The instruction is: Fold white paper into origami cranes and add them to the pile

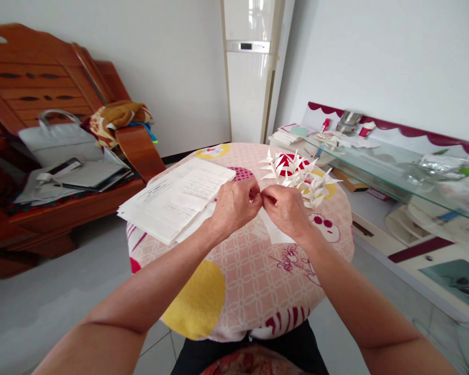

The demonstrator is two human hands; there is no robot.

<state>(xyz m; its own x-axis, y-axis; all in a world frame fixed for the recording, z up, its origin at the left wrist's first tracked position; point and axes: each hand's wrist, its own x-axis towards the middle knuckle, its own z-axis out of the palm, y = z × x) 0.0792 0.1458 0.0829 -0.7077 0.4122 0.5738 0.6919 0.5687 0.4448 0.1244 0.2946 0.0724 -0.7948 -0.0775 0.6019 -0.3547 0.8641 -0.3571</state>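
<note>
My left hand (237, 203) and my right hand (286, 208) meet above the middle of the round table, fingertips pinched together. Whatever sits between the fingers is hidden or too small to make out. Beneath my right hand lies a white sheet of paper (278, 234), partly covered by the hand. To the left of my left hand rests a stack of printed papers (172, 200), slightly fanned out. Just beyond my right hand stands a cluster of several white folded paper cranes (293, 169) with pointed wings.
A pink patterned cloth covers the round table (254, 276). On the left is a wooden bench (35, 67) with a grey bag (62, 140) and a folded blanket (119, 122). A glass-topped cabinet (394, 172) with clutter stands close on the right. Behind is a tall white air conditioner (248, 88).
</note>
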